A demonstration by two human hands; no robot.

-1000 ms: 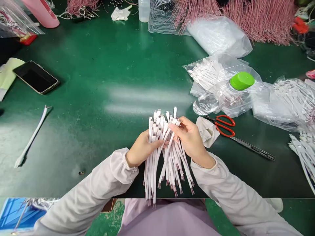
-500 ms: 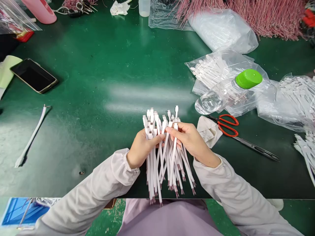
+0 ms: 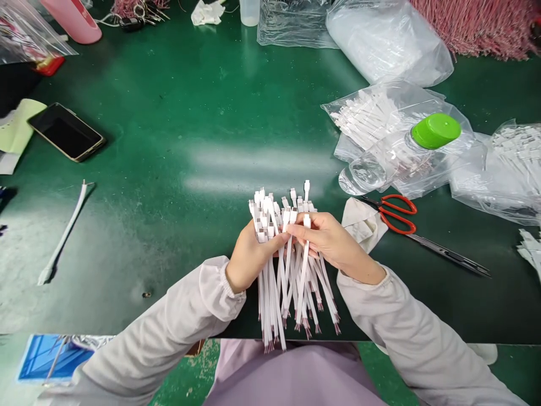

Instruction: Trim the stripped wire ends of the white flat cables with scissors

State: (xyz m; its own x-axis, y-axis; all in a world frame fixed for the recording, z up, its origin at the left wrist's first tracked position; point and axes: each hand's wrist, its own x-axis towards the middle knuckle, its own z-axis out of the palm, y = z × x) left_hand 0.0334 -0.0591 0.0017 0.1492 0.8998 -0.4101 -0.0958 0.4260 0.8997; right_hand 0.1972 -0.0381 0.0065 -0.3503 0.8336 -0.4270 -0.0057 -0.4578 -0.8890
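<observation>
The left hand (image 3: 256, 256) curls its fingers together, clamped around a loose sheaf of flat white cables (image 3: 291, 287), and the right hand (image 3: 327, 239) presses its fingers together on the same sheaf just below the white connectors, held over the table's front edge. A slackened grip could let the slim cables slip out and scatter, and the pink wire ends could snag on a pale sleeve (image 3: 393, 316). Just to the right lie a crumpled off-white cloth (image 3: 363, 225) and red-handled black scissors (image 3: 399, 228). The dark green work table (image 3: 169, 113) also carries a clear bottle with a green cap (image 3: 435, 131), clear plastic bags (image 3: 389, 45) and a black phone (image 3: 65, 132)
</observation>
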